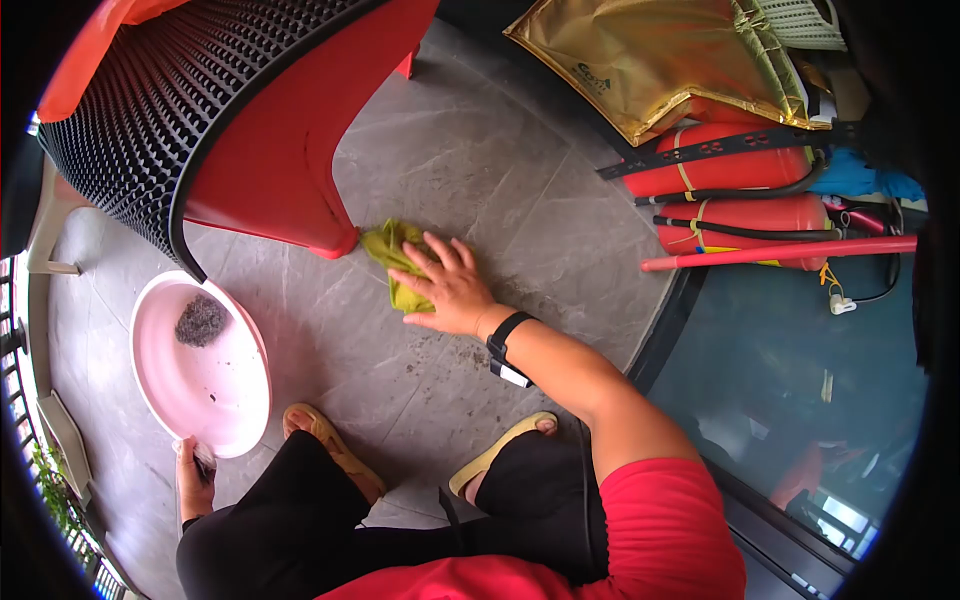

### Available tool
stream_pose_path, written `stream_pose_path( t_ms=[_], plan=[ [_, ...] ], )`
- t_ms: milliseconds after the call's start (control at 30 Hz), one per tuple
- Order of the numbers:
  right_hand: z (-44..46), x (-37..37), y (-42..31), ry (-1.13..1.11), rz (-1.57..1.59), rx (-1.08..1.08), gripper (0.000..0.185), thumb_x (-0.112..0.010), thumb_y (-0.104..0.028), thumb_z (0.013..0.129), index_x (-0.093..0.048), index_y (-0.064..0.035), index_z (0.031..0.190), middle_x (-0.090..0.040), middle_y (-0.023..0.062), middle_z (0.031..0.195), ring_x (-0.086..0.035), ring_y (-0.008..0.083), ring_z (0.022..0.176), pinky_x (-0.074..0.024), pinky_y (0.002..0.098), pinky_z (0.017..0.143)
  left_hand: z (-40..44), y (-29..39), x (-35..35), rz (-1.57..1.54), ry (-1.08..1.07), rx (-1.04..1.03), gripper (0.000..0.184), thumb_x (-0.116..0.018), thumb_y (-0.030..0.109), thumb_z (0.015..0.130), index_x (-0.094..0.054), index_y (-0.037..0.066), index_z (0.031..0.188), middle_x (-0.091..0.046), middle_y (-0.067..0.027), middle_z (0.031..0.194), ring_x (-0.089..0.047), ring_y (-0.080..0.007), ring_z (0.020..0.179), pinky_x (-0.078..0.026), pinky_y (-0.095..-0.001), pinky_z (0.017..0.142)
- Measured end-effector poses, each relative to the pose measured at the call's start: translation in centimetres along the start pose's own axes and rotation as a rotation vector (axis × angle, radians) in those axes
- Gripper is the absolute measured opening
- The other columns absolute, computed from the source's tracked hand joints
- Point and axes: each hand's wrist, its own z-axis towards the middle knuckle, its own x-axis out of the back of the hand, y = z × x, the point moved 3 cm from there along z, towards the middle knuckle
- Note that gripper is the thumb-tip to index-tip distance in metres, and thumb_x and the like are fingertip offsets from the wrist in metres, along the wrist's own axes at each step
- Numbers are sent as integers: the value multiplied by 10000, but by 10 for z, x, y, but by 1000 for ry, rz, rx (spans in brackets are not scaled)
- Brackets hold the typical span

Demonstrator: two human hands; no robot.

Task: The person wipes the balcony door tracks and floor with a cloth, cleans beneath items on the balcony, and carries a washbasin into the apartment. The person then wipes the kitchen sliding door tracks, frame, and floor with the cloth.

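One grey tiled floor (560, 230) spans the centre of the frame. Red plastic furniture (265, 160), covered by a black studded mat (170, 110), occupies the upper left. A gold bag (640, 60) lies at the upper right, above two red cylinders (735, 215). Its dark printed mark is too small to read.

The pink basin (160, 390) rests at the left of the frame, opening upward. Its apparent long axis runs steeply from upper left to lower right. The yellow-green cloth (386, 250) lies on the floor at centre frame, beneath the right hand (455, 295) and well apart from the left hand (195, 490). The crumpled cloth extends mainly from top to bottom, tilted slightly; its upper left portion points toward the furniture's red foot.

The hands are apart. Right: palm down, fingers spread over the cloth. Left: at the basin's lower rim; its grip cannot be determined. A dark scouring pad (201, 320) sits inside the basin. The right wristband (508, 340) carries a white patch; no writing is legible.
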Motion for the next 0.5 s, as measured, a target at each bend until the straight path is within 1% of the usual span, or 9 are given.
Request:
stream_pose_path(
  t_ms=[33, 67, 100, 200, 300, 367, 400, 433, 500],
  plan=[
    [-6, -5, -11, 16, 16, 55, 670, -735, -447, 721, -494, -320, 1333, -311, 47, 1491, -218, 317, 1380, -197, 546, 1088, 1, 0, 0, 1, 1, 1, 229, -659, 259, 825, -563, 146, 1000, -612, 50, 881, -610, -103, 794, -502, -258, 667],
    [-12, -15, -18, -3, -16, 95, 627, -741, -406, 713, -530, -313, 1296, -331, 34, 1476, -243, 303, 1366, -226, 532, 1072, 3, -1, 1, 22, 15, 3, 211, -648, 269, 832, -562, 168, 996, -597, 63, 866, -600, -86, 775, -490, -242, 637],
    [-17, -22, -23, -3, -28, 132, 544, -719, -366, 728, -560, -300, 1244, -369, 18, 1442, -281, 288, 1337, -253, 516, 1047, 6, -1, 1, 42, 30, 5, 193, -638, 279, 838, -561, 190, 991, -583, 76, 852, -589, -68, 757, -478, -226, 607],
    [-33, -36, -29, 68, -6, 266, 315, -652, -245, 772, -650, -262, 1087, -484, -30, 1343, -396, 245, 1253, -337, 467, 971, 6, 0, -1, 68, 10, 4, 183, -640, 288, 839, -559, 200, 977, -578, 80, 836, -585, -67, 746, -472, -221, 598],
    [-61, -38, -34, 62, 61, 387, 171, -612, -223, 802, -653, -216, 968, -525, -36, 1273, -433, 243, 1198, -377, 437, 923, -3, 2, -11, 62, 63, 12, 180, -644, 291, 839, -563, 208, 975, -576, 84, 822, -582, -70, 730, -473, -224, 599],
    [-82, -35, -34, -51, 117, 586, 126, -609, -207, 797, -637, -204, 920, -547, -39, 1220, -460, 238, 1153, -395, 413, 891, -3, 2, -11, 57, 50, -9, 176, -642, 286, 843, -565, 199, 976, -577, 83, 819, -581, -70, 721, -472, -226, 595],
    [-89, -29, -29, -51, 118, 586, 126, -609, -207, 797, -637, -204, 920, -547, -39, 1220, -460, 238, 1153, -395, 413, 891, -5, 3, -13, 52, 38, -26, 172, -639, 280, 848, -567, 191, 976, -577, 81, 816, -580, -70, 712, -471, -228, 591],
    [-98, -23, -23, -103, 131, 618, 123, -614, -208, 785, -630, -198, 907, -551, -40, 1208, -467, 236, 1139, -399, 403, 880, -10, 4, -14, 55, 38, -23, 172, -639, 280, 848, -567, 191, 976, -577, 81, 816, -580, -70, 712, -471, -228, 591],
    [-115, -8, -6, -155, 146, 643, 122, -620, -209, 773, -623, -191, 894, -556, -41, 1196, -475, 235, 1124, -403, 394, 869, -26, 17, -27, 122, -100, -71, 173, -623, 246, 861, -567, 146, 990, -581, 54, 829, -578, -82, 724, -473, -244, 591]
  ],
)
